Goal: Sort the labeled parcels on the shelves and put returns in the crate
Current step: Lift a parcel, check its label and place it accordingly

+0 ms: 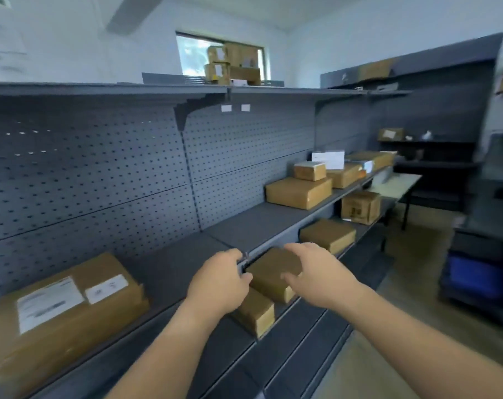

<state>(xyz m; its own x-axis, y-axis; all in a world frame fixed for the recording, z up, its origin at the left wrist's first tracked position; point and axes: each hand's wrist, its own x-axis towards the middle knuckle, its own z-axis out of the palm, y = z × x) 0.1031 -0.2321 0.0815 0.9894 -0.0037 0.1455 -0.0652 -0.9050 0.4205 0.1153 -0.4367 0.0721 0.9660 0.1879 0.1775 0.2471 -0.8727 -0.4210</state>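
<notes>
Parcel [273, 269] of plain brown cardboard, small and flat-topped with square edges, sits between both hands at the front lip of the grey metal shelf [172, 272]. The left hand [220, 280] has its fingers curled round the parcel's left edge. The right hand [313, 272] is wider spread, with its fingers arched over the far right corner and its thumb against the near side. The parcel overlaps a second box [257, 315] just below it (whether resting on it or lifted clear, I cannot tell). To the left a large parcel [66, 312] lies on the shelf, glossy with tape, its corners soft, with two white labels on top. Behind stands a dark perforated back panel [100, 168]. Further right another flat brown parcel [328, 236] lies on the lower level.
</notes>
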